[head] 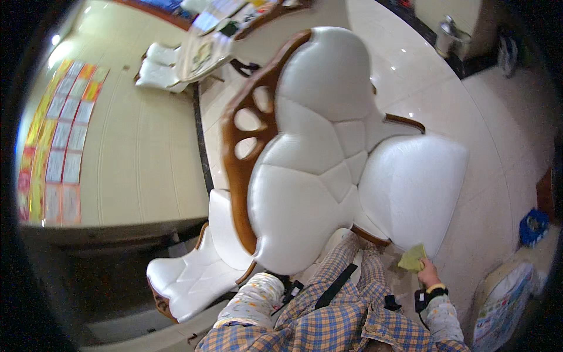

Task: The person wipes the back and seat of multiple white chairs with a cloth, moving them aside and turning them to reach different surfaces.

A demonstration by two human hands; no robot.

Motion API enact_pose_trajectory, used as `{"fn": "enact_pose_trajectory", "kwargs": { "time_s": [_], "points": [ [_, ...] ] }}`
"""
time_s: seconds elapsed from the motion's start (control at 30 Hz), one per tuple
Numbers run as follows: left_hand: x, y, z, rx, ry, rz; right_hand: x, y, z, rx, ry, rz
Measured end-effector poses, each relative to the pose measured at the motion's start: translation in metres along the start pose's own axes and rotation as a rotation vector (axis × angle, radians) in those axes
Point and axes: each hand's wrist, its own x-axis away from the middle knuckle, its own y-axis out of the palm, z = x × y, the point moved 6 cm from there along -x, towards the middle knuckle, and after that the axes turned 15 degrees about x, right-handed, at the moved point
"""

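Observation:
A folded yellow-green cloth [412, 258] is held in my right hand [428, 274], at the near corner of a chair's white padded seat [411, 189]. Whether the cloth touches the seat, I cannot tell. Directly before me stands that chair, with a tufted white backrest [308, 185] and a carved brown wooden frame [239, 176] pierced by several openings. My left forearm, in a patterned sleeve cover [253, 299], reaches towards the lower edge of the backrest. The left hand itself is out of view.
Another white chair [198, 277] stands close by at the lower left. Farther off are a table [206, 55] and a small white chair [158, 68]. Papers [61, 145] cover part of the left wall. A metal canister [448, 37] and a blue item [533, 227] are at the right.

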Motion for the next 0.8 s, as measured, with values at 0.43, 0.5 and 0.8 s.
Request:
{"fn": "enact_pose_trajectory", "kwargs": {
  "time_s": [0.43, 0.5, 0.8],
  "points": [
    [0.12, -0.065, -0.084, 0.207, -0.139, 0.245, 0.016, -0.038, -0.005, 0.036, -0.07, 0.055],
    [0.132, -0.075, -0.113, 0.271, -0.098, 0.304, 0.027, -0.057, -0.023, -0.313, 0.111, 0.012],
    [0.181, -0.128, -0.249, 0.456, -0.204, 0.553, 0.144, -0.263, -0.238, -1.347, -0.68, 0.275]
  ]
}}
